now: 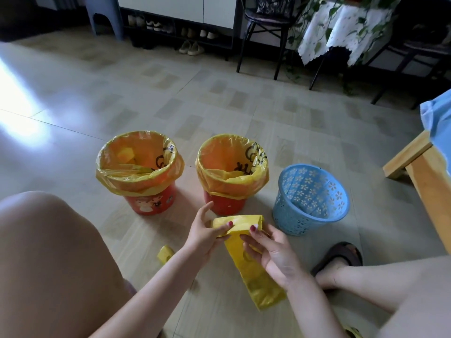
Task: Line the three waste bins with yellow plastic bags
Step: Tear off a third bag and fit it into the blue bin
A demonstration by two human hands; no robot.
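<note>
Over tiled floor | both hands (pixel 205 234) (pixel 273 252) pinch folded glossy yellow bag (pixel 244 224) | perforated blue basket (pixel 311 198) unlined

A pale tiled floor (pixel 219 98) with darker rectangular patches fills the room, with bright glare at the left edge. Along the far wall a low shoe rack (pixel 175 28) holds pairs of shoes beneath white cabinet doors (pixel 180 7). A dark metal chair (pixel 266 23) stands beside a small table under a floral cloth (pixel 341 28) with trailing ivy. A wooden frame (pixel 422 172) shows at right.
</note>
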